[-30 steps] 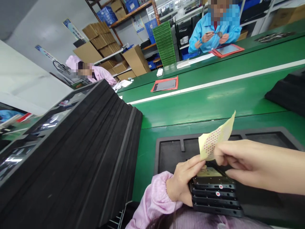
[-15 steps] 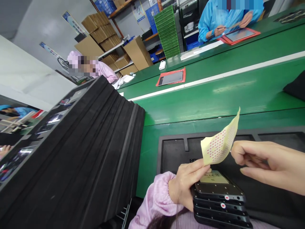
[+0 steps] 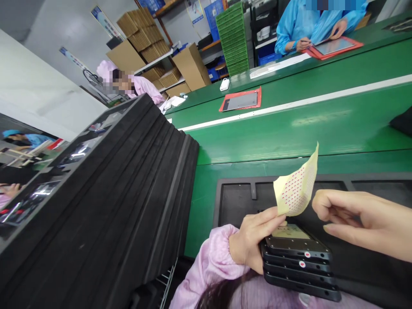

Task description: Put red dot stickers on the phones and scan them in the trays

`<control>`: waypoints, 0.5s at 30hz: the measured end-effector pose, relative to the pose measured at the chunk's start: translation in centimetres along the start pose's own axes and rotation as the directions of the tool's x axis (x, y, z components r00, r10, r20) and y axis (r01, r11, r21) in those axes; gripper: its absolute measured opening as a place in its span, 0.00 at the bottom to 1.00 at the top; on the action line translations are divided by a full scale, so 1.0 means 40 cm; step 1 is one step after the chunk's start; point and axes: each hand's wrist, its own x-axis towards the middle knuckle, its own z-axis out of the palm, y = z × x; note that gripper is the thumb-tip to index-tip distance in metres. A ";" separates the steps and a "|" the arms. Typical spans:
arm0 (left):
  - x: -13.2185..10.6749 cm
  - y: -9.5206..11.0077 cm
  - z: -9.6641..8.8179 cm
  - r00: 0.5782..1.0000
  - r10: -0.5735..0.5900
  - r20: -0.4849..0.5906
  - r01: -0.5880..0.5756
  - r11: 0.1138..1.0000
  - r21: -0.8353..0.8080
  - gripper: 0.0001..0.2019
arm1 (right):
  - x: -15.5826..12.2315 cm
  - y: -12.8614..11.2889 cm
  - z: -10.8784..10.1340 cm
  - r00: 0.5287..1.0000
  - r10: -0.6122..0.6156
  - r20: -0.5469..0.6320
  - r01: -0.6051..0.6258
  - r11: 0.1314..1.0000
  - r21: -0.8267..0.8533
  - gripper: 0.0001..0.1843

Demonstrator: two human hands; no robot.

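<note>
My left hand [image 3: 254,236] grips a stack of black phone bodies [image 3: 298,272] by its left side. The top one shows a pale battery label [image 3: 291,231] and small screws. Two of the bodies carry a round white sticker with a red mark on the edge. Between the fingers of the same hand stands a curled yellow sheet of tiny red dot stickers [image 3: 294,189]. Just right of the sheet is my right hand [image 3: 354,219], its fingers curled in and its thumb lying below them. Whatever its fingertips may hold is too small to make out.
A black foam tray [image 3: 222,201] lies under my hands on the green bench [image 3: 206,189]. Tall stacked black trays [image 3: 138,184] rise at the left. Across the bench are a device on a red sheet [image 3: 241,101] and a co-worker in blue [image 3: 296,25].
The view has shifted slightly. My left hand, with the phone stack and sheet, sits a little higher in view. Across the bench, the co-worker's hands have lowered to a tablet-like device.
</note>
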 end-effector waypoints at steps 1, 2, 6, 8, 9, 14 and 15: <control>0.000 0.000 0.000 1.000 0.003 -0.005 -0.003 1.000 -0.002 0.29 | -0.002 0.002 0.001 1.000 -0.003 -0.007 0.003 1.000 -0.004 0.07; 0.001 0.001 -0.001 1.000 0.001 -0.008 -0.001 1.000 -0.002 0.29 | -0.004 0.004 0.002 1.000 -0.003 -0.016 0.002 1.000 -0.004 0.06; 0.002 0.005 -0.003 1.000 -0.008 0.001 0.008 1.000 -0.006 0.29 | -0.001 0.001 0.004 1.000 -0.014 -0.027 0.015 1.000 0.023 0.06; 0.001 0.006 -0.003 1.000 -0.018 0.004 0.018 1.000 -0.011 0.29 | 0.002 -0.003 0.004 0.999 -0.036 -0.033 0.037 0.999 0.027 0.07; 0.000 0.006 -0.002 1.000 -0.025 -0.002 0.025 1.000 -0.012 0.29 | 0.003 -0.004 0.003 0.998 -0.050 -0.037 0.051 0.998 0.026 0.07; -0.003 0.004 -0.001 1.000 -0.028 -0.004 0.028 1.000 -0.014 0.29 | 0.001 -0.003 -0.003 0.989 -0.134 -0.058 0.134 0.991 -0.011 0.07; -0.004 0.003 -0.001 1.000 -0.020 0.003 0.020 1.000 -0.016 0.29 | -0.001 -0.003 -0.004 0.986 -0.154 -0.062 0.153 0.988 -0.028 0.07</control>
